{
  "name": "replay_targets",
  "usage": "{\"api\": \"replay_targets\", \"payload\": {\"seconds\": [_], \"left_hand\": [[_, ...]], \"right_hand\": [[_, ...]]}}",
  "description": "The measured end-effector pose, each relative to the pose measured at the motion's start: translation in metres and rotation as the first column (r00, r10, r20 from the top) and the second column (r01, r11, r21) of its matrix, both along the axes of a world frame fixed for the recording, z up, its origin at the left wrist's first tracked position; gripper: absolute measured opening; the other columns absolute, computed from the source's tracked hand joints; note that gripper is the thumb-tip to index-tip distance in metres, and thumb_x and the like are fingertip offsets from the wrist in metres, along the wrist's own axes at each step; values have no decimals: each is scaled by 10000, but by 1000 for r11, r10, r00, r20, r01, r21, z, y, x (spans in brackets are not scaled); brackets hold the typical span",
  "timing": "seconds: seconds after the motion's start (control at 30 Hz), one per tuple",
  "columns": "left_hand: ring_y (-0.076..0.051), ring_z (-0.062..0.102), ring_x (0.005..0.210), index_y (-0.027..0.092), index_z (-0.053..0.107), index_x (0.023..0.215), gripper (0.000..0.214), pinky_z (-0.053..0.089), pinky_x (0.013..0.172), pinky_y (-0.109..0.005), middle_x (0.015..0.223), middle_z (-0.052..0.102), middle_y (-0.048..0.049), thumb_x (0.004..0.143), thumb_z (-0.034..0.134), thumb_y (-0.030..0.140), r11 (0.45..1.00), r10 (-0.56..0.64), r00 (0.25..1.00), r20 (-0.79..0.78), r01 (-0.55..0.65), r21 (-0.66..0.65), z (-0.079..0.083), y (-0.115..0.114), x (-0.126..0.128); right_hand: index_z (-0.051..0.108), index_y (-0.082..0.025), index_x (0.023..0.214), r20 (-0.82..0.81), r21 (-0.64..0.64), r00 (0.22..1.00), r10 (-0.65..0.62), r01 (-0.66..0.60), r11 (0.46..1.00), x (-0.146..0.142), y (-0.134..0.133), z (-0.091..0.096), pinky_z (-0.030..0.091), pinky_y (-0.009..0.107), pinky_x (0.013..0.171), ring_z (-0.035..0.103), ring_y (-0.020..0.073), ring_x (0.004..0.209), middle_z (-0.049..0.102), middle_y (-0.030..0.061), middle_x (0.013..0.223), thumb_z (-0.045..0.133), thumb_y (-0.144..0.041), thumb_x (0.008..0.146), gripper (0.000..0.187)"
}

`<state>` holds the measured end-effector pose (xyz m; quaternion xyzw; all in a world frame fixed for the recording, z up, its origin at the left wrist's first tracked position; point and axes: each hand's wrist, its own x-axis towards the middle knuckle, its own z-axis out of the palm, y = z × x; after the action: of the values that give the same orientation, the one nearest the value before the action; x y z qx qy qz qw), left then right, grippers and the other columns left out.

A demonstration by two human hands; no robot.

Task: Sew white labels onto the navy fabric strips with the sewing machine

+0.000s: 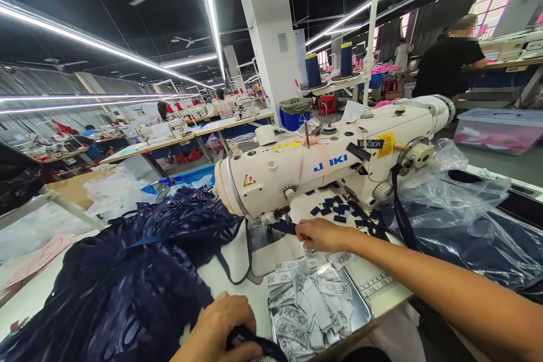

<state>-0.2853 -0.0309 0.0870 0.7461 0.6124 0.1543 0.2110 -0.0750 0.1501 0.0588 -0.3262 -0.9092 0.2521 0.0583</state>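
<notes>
Pinching a navy strip [283, 228] with the right hand [324, 235], just right of the needle area of the white sewing machine [288, 164]; probably held that close to keep it flat and steered. Fingers bunched narrow on the strip's right end. Gripping a dark band [271, 348] with the left hand [224, 322], near side, left of the metal tray [360, 302]; fingers curled round it, exact fingertip contact partly hidden, can't tell. Likely held low to control slack. Printed labels [297, 317] piled in the tray, probably for easy reach. Heaped at left: navy fabric [139, 271]. Scattered beyond the right hand: small navy pieces [335, 206].
</notes>
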Motion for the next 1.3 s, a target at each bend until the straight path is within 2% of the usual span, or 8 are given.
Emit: {"api": "replay_targets", "payload": {"seconds": [0.13,0.27,0.4,0.53,0.7,0.83,1.0,1.3], "left_hand": [[-123,429,620,157,526,615,200,343,626,-234,630,491,16,709,555,332,988,94,947,306,-52,-143,-8,17,5],[-113,397,560,143,587,677,405,322,538,-224,588,475,14,663,564,548,965,249,746,617,-139,-221,-15,25,6],[-84,359,507,137,591,603,396,278,491,-199,508,447,40,544,700,513,901,427,542,724,-325,-288,-23,28,1],[-92,421,526,134,641,648,367,298,497,-196,557,540,14,524,735,467,886,441,418,794,-346,-310,-28,29,-4],[-125,494,564,134,662,679,395,352,540,-228,605,595,-14,491,750,470,891,434,334,837,-296,-344,-25,28,-3],[-118,484,552,127,650,635,388,351,546,-231,567,571,-2,457,769,451,893,426,279,861,-286,-349,-25,29,1],[-79,418,487,119,632,606,394,287,495,-208,527,549,12,443,778,446,906,384,273,882,-296,-302,-23,29,7],[-82,409,486,112,620,581,444,287,501,-217,518,533,1,516,716,541,919,363,297,883,-272,-286,-17,21,8]], "right_hand": [[477,-154,644,-108,-120,992,-60,47,992,4,2,-3,289,222,549,437,131,623,478,-7,659,536,-37,675,134],[412,-164,678,-293,-226,940,-176,111,968,13,2,-5,324,201,522,400,91,534,414,-38,600,464,-121,728,85],[414,-168,735,-429,-270,868,-251,142,952,28,0,-3,350,219,544,408,90,505,410,-49,577,443,-273,730,109],[468,-165,598,-525,-245,780,-340,244,938,43,4,-3,293,237,522,364,101,497,415,-35,520,531,-354,609,200],[507,-158,595,-588,-239,728,-354,262,935,41,-12,11,298,247,555,374,111,546,449,-17,563,542,-409,613,254],[555,-157,647,-620,-448,717,-318,8,894,20,-50,25,327,240,587,417,112,592,482,-14,628,640,-371,637,231],[589,-156,643,-664,-523,703,-255,-193,830,-28,-88,24,340,290,829,453,201,1015,496,54,1100,672,-270,621,143],[475,-161,581,-632,-501,663,-402,47,864,-74,-91,20,323,237,562,395,104,552,451,-36,554,570,-311,575,178]]}}
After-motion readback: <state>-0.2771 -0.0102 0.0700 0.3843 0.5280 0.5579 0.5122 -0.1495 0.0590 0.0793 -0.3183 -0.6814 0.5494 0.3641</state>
